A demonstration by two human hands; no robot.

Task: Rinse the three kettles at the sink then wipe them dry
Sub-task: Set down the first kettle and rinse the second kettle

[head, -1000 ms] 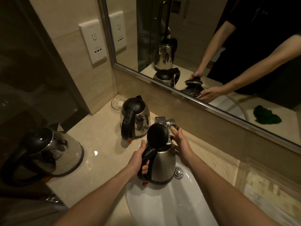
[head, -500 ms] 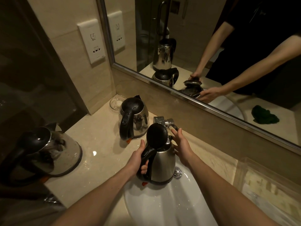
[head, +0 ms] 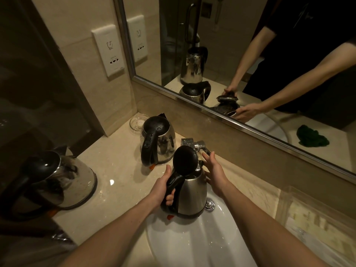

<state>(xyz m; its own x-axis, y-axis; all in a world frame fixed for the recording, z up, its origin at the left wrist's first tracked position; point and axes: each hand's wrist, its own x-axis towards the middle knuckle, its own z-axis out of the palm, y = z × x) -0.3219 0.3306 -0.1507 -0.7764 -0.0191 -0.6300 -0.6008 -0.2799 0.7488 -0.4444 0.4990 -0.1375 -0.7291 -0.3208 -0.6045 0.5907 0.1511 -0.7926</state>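
you are looking down at a white sink (head: 192,245) set into a pale stone desk (head: 115,189), with a wide mirror (head: 250,64) on the wall behind it.

your left hand (head: 163,186) is wrapped around the black handle of a steel kettle (head: 190,195), its fingers (head: 170,199) curled shut on the handle. you hold this kettle upright over the back of the sink, clear of the basin, and its black lid (head: 185,162) stands flipped open. just behind the lid is a chrome tap (head: 196,144). a round drain (head: 209,205) sits in the sink just beside the kettle's base.

your right hand (head: 214,173) is open beside the kettle, on the side away from your left hand, fingers (head: 206,158) spread and reaching toward the tap. whether the palm touches the kettle's body you cannot tell.

a second kettle (head: 158,140) stands on the desk behind and to the left of the sink, lid closed, with water drops on the black top. a third kettle (head: 52,182) stands on the desk well to the left of the sink, near the desk's front edge, lid closed. a small glass dish (head: 137,122) rests in the corner behind the second kettle.

on the wall left of the mirror is a white socket plate (head: 108,50). the mirror shows a green cloth (head: 311,136) lying on the desk right of the sink.
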